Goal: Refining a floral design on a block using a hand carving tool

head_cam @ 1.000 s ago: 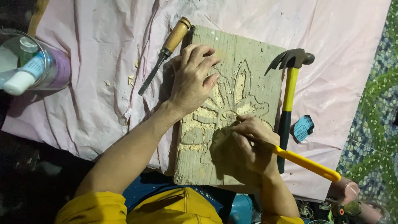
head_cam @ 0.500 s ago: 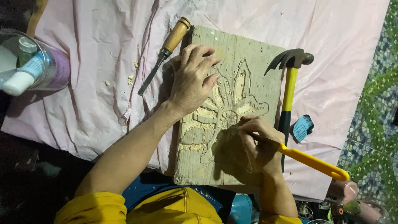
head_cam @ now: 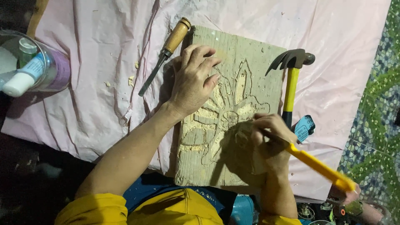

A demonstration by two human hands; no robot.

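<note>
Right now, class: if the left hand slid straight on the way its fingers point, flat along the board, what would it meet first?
The left hand rests on the carved wooden board, its fingers pointing up and to the right. It would likely cross bare board, then the board's far edge. The hammer looks off to the side.

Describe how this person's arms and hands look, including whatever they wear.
Both forearms are bare from wrist to above the elbow. Yellow sleeves are pushed up high: the left sleeve bunches at the upper arm, and the right sleeve only peeks in at the bottom edge. The left hand and right hand wear no gloves; no rings or watch are visible.
</note>
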